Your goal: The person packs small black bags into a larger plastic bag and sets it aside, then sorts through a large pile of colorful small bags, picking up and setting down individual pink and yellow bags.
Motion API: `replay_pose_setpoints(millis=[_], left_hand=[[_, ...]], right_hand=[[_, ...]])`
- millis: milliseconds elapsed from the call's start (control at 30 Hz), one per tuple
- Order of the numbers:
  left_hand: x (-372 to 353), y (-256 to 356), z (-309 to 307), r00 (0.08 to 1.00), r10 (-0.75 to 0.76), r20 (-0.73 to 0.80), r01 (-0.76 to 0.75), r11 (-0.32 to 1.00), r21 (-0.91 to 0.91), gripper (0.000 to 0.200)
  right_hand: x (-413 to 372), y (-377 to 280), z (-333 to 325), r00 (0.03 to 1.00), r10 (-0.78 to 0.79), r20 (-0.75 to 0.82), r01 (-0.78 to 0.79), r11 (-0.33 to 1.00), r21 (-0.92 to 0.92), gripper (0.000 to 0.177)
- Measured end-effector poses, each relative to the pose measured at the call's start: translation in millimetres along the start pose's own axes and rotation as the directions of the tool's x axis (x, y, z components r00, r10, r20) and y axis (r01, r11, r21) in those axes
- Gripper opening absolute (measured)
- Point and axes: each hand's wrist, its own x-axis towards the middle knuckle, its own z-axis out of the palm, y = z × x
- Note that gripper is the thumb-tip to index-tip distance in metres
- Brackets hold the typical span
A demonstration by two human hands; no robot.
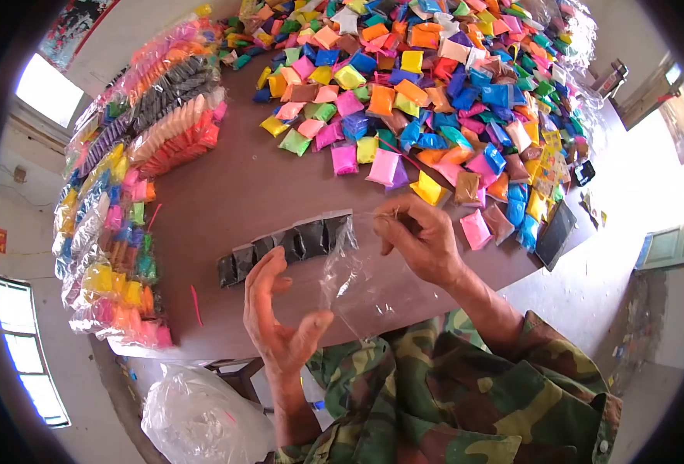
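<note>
A row of several small black packets (309, 238) lies overlapping on the brown table, just beyond my left hand. My left hand (276, 313) is open, thumb spread away from the fingers, its fingertips close to the near side of that row. Between my hands hangs a clear plastic bag (344, 267), thin and crinkled, overlapping the right end of the black packets in this view. With thumb and forefinger my right hand (419, 236) pinches the upper edge of this bag.
A large heap of colourful packets (412, 97) covers the table's far side. Bagged rows of packets (110, 232) line the left. A dark flat device (560, 234) lies at the right edge. Below the table sits a big translucent bag (203, 417). A pink strip (196, 305) lies left.
</note>
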Motion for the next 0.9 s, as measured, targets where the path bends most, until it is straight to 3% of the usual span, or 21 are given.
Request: replay_pose_setpoints(millis=[133,233,367,600,700,800,900], left_hand=[[3.5,11.2,8.9,0.975,0.223,-0.013,-0.218,0.96,0.177,0.062],[-5.0,-3.3,9.2,0.986,0.165,0.011,-0.163,0.959,0.231,0.037],[-6.6,2.5,7.0,0.994,0.09,-0.069,-0.08,0.986,0.143,0.012],[-17.2,7.4,5.0,0.987,-0.117,-0.111,0.116,0.993,-0.016,0.008],[-20.0,6.9,2.0,0.973,-0.22,-0.067,0.217,0.974,-0.061,0.014],[-17.3,7.4,-2.5,0.968,-0.246,-0.058,0.239,0.965,-0.107,0.017],[-20.1,2.6,-3.6,0.975,-0.214,-0.059,0.208,0.973,-0.099,0.017]], right_hand=[[0.8,3.3,-0.6,1.0,0.008,-0.018,-0.008,1.0,0.008,0.01],[0.2,2.7,1.0,1.0,0.012,-0.002,-0.012,1.0,0.014,0.011],[0.1,5.3,1.3,1.0,-0.017,-0.003,0.017,0.999,0.03,0.011],[-6.0,21.9,-3.7,0.998,0.039,-0.054,-0.037,0.999,0.027,0.015],[-3.2,23.9,1.4,0.983,0.054,-0.174,-0.05,0.998,0.025,0.013],[-4.1,18.3,-15.3,0.913,-0.167,-0.373,0.027,0.935,-0.353,0.013],[-17.5,-3.5,-16.8,0.899,-0.386,-0.205,0.27,0.859,-0.434,0.012]])
